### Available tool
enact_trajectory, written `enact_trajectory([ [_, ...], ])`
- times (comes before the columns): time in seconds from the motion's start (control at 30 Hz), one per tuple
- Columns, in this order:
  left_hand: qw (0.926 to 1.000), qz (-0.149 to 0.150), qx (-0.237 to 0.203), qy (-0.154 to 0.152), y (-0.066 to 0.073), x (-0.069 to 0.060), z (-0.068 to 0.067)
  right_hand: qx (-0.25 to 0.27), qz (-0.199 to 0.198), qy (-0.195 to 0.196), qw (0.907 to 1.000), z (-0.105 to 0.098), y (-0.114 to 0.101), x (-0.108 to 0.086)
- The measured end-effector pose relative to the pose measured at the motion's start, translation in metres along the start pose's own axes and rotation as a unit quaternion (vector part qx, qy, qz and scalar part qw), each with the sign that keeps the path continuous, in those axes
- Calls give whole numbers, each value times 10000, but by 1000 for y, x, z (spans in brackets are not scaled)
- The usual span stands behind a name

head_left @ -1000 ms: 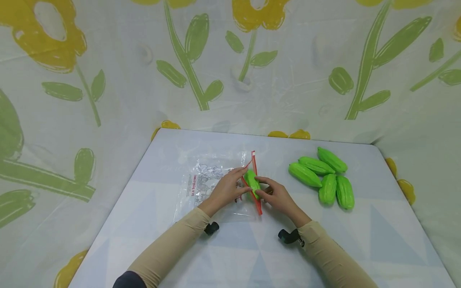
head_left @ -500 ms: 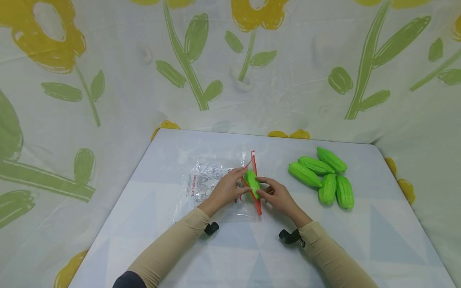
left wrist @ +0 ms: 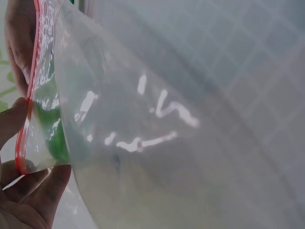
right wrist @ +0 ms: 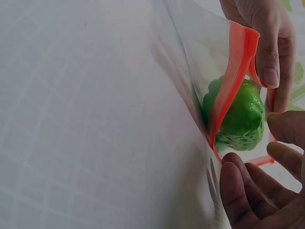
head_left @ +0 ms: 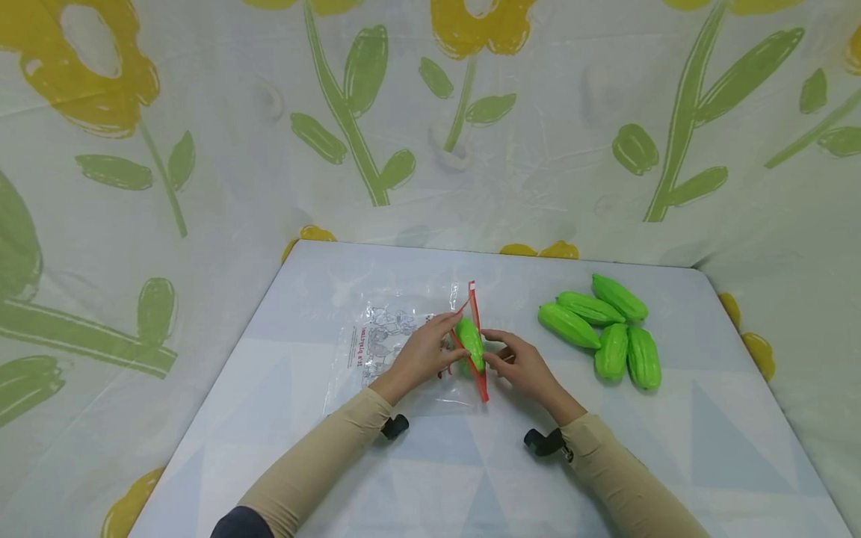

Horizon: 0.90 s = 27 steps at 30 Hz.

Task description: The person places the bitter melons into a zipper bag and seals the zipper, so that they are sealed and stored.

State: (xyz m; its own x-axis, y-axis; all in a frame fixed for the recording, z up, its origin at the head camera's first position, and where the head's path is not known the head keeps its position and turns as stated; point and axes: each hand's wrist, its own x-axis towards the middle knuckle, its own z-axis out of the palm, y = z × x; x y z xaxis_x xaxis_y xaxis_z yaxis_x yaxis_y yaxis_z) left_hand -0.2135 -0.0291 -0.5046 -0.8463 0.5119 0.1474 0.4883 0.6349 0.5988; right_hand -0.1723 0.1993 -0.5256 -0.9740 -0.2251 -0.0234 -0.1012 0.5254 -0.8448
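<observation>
A clear zip bag (head_left: 403, 336) with a red zip edge lies flat, its mouth facing right. My left hand (head_left: 427, 350) pinches the rim of that mouth and holds it apart. Inside the opening sits a green ridged gourd (head_left: 470, 342), one end at the red edge; the right wrist view shows the gourd (right wrist: 243, 117) between the two sides of the zip. Close to this end is my right hand (head_left: 528, 368), thumb and fingers apart and loosely bent. In the right wrist view the right hand (right wrist: 271, 186) has a gap between fingers and gourd.
Several more green gourds (head_left: 612, 353) lie in a cluster on the right of the pale patterned table (head_left: 430, 478). A flower-printed curtain (head_left: 538, 187) stands behind the table and along its sides.
My right hand has let go of the gourd and drawn slightly back to the right. The gourd has tilted a little within the bag's mouth. The left hand stays put.
</observation>
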Motion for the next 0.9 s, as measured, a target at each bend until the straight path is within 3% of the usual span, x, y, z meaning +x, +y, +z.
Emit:
enact_trajectory([
  [0.9,10000,-16,-1,-40,1,0,-1,-101,22,301,9995,-24,13,-13],
])
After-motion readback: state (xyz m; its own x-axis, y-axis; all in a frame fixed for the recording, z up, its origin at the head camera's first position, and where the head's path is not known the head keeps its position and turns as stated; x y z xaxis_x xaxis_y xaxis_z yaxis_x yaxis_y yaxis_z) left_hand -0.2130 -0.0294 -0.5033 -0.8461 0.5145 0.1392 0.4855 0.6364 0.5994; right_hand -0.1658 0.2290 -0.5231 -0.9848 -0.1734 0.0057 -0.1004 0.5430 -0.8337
